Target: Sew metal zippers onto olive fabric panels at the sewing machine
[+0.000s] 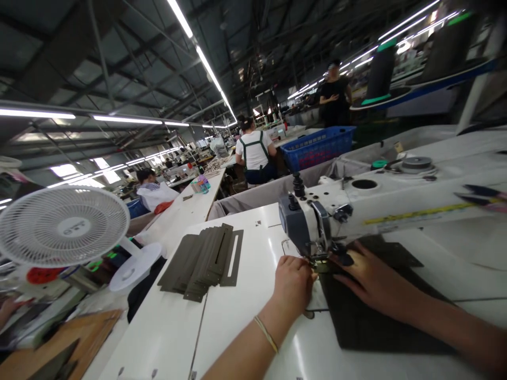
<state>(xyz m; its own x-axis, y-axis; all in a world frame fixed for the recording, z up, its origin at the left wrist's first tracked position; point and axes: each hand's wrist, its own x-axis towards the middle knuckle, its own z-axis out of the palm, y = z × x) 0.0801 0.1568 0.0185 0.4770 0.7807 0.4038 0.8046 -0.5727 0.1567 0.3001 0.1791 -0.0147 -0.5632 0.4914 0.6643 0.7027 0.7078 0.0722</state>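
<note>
A white sewing machine (380,206) stands on the white table, its grey head (295,224) over the needle area. My left hand (292,279) is closed just left of the presser foot. Its fingertips are hidden, so what they hold, if anything, I cannot make out. My right hand (370,277) lies with fingers stretched and apart on a dark olive fabric panel (384,330), just right of the foot. The panel's edge reaches under the machine's head. Left of the machine lies a fanned stack of dark olive pieces (202,261); the rightmost has a long slot.
A white fan (71,227) stands at the left. Beyond the table are a fabric-lined trough (253,195) and a blue basket (317,148). Scissors (479,198) and a yellow tape measure (412,214) are on the machine's arm. Thread cones (380,74) stand upper right. Several people are farther back.
</note>
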